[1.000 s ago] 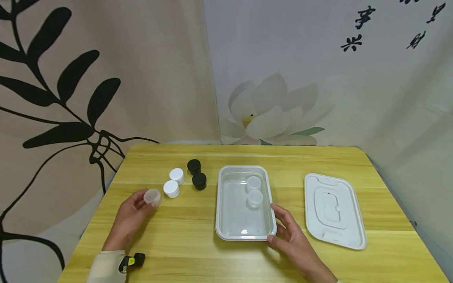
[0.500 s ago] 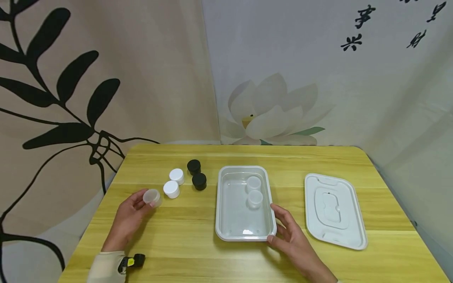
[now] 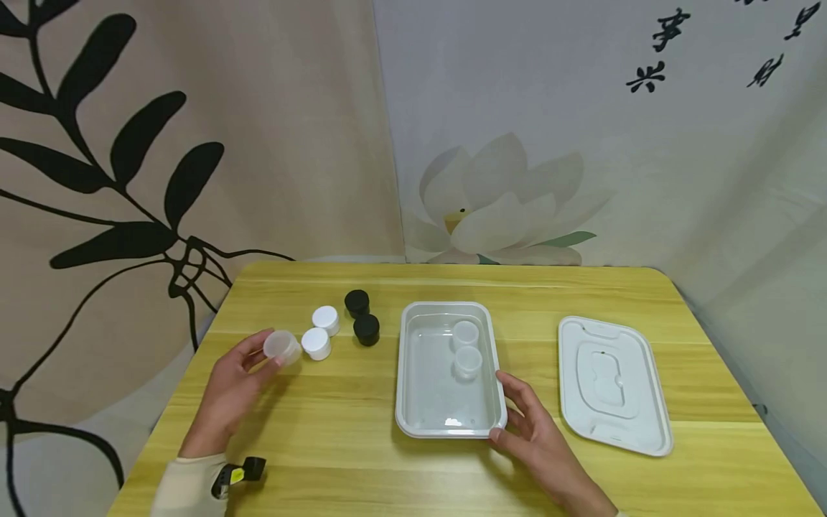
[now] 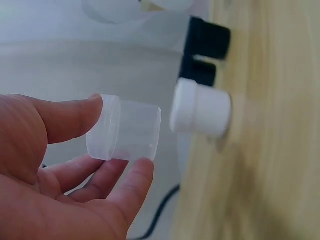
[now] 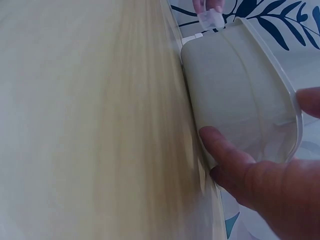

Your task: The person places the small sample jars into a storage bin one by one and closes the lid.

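Note:
Between the thumb and fingers of my left hand (image 3: 222, 395) is a small translucent lidded jar (image 4: 132, 130), held clear of the table on its left side. Close to its right stand two white jars (image 3: 316, 345) and two black jars (image 3: 367, 330). My right hand (image 3: 543, 449) holds the near right corner of a white plastic container (image 3: 423, 409), thumb at the rim and fingers against the side wall. Inside the container, toward its right side, two more translucent jars (image 3: 467, 363) stand one behind the other.
A white container lid (image 3: 615, 388) lies flat on the wooden table (image 3: 362, 474), right of the container. Behind the table hang a printed cloth with dark leaves (image 3: 145, 129) and one with a pale flower (image 3: 504, 201). A black wrist strap device (image 3: 245, 470) sits on the left sleeve.
My left hand has lifted the translucent jar slightly and brought it a little right, nearer the white jars. My right hand keeps its place on the container; the view has shifted slightly.

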